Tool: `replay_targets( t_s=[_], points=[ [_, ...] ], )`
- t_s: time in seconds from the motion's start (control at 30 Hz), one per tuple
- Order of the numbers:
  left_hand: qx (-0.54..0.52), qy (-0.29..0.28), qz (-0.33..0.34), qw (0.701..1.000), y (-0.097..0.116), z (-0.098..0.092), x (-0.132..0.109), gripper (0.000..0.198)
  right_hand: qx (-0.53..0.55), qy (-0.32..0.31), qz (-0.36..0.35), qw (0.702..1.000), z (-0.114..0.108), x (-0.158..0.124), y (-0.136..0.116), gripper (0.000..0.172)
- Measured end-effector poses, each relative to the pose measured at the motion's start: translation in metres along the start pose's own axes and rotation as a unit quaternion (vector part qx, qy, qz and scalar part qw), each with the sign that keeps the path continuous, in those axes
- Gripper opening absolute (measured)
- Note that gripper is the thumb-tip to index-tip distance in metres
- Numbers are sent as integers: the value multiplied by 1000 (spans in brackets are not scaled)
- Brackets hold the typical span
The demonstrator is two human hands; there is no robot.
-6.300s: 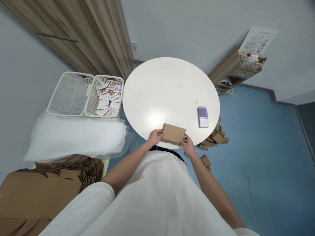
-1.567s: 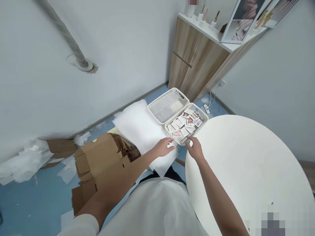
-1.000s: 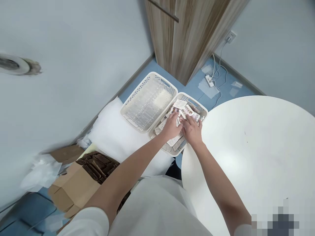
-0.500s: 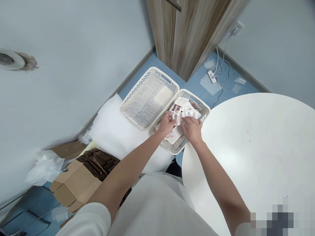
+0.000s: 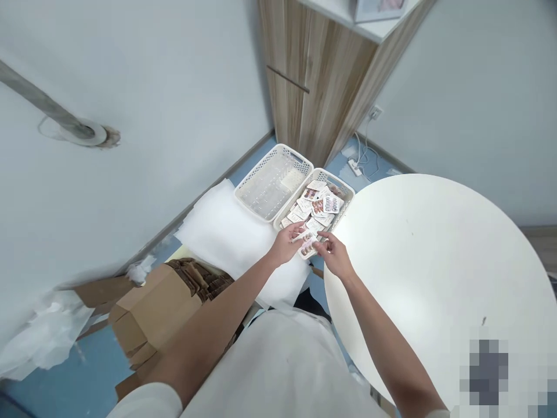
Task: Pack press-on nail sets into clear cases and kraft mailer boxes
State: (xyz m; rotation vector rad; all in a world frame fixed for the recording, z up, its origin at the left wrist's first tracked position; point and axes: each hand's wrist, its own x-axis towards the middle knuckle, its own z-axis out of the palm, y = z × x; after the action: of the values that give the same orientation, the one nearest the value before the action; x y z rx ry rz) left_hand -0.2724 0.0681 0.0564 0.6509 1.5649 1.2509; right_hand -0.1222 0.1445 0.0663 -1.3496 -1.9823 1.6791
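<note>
Printed card packet (image 5: 307, 245), one: pinched at fingertips between left hand (image 5: 285, 246) and right hand (image 5: 335, 255), over near corner of packet-filled basket (image 5: 338, 178), by left edge of worktop (image 5: 435, 249). Possible loss: slipping through light grip into gap between basket and worktop.

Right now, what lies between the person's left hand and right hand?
In the head view, a small printed card lies between the left hand and right hand, at the near end of the basket holding other cards.

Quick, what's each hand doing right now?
Left hand: closed, holding a small white rectangular card with brownish ovals.
Right hand: closed, holding the same card's other edge.
</note>
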Motion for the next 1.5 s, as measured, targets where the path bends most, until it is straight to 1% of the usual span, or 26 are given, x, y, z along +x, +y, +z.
replay_targets(
  t_s=[0.07, 0.17, 0.23, 0.3, 0.37, 0.4, 0.47, 0.53, 0.63, 0.7, 0.77, 0.83, 0.93, 1.03, 1.13, 1.2, 1.27, 1.37, 1.5],
  points=[
    [-17, -48, 18, 999, 6, 3, -25, 52, 31, -8, 9, 999, 3, -30, 1, 36],
    [-34, -108, 35, 993, 7, 12, -58, 58, 82, 5, 15, 996, 6, -79, 7, 31],
    [-40, -125, 37, 991, 4, 21, -76, 63, 125, 31, 18, 992, 6, -112, 13, 28],
    [-45, -129, 37, 990, 0, 31, -92, 65, 181, 66, 28, 981, 6, -143, 20, 25],
    [-33, -140, 40, 989, -4, 43, -106, 59, 241, 108, 44, 963, 4, -170, 29, 25],
    [-19, -151, 42, 987, -7, 50, -113, 53, 266, 128, 51, 954, 3, -182, 33, 25],
    [17, -192, 47, 980, -12, 65, -126, 36, 296, 161, 57, 940, 1, -204, 43, 27],
    [43, -236, 48, 969, -17, 82, -136, 24, 301, 184, 55, 934, -3, -222, 53, 26],
    [59, -269, 52, 960, -24, 109, -146, 22, 273, 233, 35, 933, -14, -247, 70, 30],
    [71, -281, 59, 955, -27, 128, -149, 22, 222, 268, 24, 937, -24, -262, 82, 45],
    [94, -296, 66, 948, -29, 147, -150, 23, 150, 278, 18, 949, -36, -276, 94, 61],
    [126, -310, 74, 940, -30, 166, -151, 23, 81, 268, 9, 960, -50, -288, 106, 66],
    [169, -319, 95, 928, -30, 192, -152, 26, 21, 271, -5, 962, -72, -300, 123, 65],
    [202, -339, 122, 910, -28, 209, -153, 42, 9, 270, -16, 963, -93, -303, 137, 64],
    [249, -383, 165, 874, -25, 219, -152, 66, 12, 256, -27, 966, -111, -303, 148, 65],
    [280, -396, 193, 853, -21, 225, -150, 72, 21, 246, -28, 969, -121, -302, 154, 65],
    [306, -396, 199, 843, -18, 231, -147, 69, 31, 236, -28, 971, -130, -301, 160, 65],
    [337, -394, 186, 835, -13, 239, -141, 65, 40, 225, -31, 973, -140, -299, 166, 65],
    [361, -391, 187, 826, -10, 245, -130, 64, 44, 216, -32, 975, -149, -293, 169, 64]
  ],
)
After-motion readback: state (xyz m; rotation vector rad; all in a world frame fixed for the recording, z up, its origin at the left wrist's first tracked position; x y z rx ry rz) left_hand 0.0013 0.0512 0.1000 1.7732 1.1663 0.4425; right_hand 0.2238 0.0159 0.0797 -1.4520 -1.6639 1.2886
